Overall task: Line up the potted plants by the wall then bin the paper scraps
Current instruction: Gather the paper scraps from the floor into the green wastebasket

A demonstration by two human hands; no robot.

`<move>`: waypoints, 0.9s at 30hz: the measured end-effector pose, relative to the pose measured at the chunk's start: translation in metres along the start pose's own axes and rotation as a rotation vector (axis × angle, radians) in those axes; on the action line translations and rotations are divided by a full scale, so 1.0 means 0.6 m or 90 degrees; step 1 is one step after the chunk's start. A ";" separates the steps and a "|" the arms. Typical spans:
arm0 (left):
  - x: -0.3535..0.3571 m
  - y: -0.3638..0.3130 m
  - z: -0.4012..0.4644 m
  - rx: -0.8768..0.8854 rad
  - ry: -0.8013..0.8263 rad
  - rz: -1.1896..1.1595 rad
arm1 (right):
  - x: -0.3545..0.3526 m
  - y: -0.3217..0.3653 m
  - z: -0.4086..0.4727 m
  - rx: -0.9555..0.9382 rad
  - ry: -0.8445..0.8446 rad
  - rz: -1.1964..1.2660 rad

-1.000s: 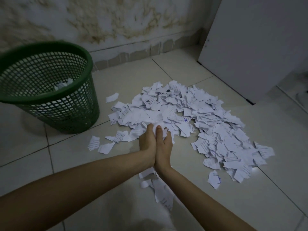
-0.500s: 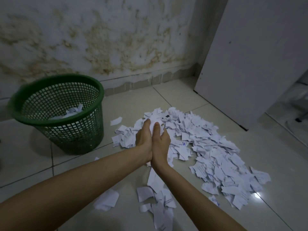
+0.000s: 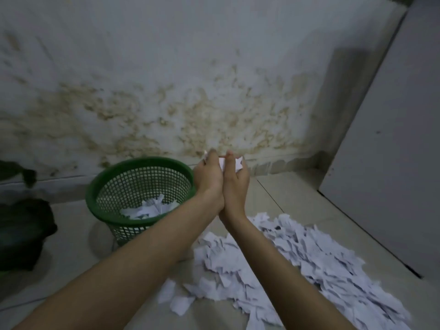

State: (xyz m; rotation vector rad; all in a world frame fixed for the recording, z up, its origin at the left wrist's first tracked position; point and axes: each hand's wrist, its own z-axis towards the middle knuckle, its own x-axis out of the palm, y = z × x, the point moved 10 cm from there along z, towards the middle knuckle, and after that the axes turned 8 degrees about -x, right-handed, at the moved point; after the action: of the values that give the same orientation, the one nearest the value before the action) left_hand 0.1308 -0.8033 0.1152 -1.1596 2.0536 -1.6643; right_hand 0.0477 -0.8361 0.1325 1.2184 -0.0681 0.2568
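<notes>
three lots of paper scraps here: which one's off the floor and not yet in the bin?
The handful pressed between left hand and right hand, beside the green basket. The others: scraps in the basket, floor pile.

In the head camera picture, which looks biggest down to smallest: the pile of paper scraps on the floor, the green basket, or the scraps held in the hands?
1. Pile of paper scraps
2. Green basket
3. Held scraps, mostly hidden between the left hand and right hand
</notes>
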 end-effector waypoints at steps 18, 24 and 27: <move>-0.229 -0.038 0.181 -0.032 -0.125 0.518 | 0.245 -0.104 0.012 0.095 0.442 -0.237; -0.154 -0.020 0.152 0.018 -0.051 0.540 | 0.195 -0.089 0.016 0.123 0.411 -0.261; -0.106 -0.005 0.133 0.061 -0.020 0.568 | 0.120 -0.094 0.024 0.166 0.370 -0.260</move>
State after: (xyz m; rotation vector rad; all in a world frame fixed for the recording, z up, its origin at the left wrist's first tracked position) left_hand 0.2243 -0.8148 0.0751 -0.1463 1.9802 -1.2380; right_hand 0.1319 -0.8560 0.0991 1.3413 0.7303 0.2560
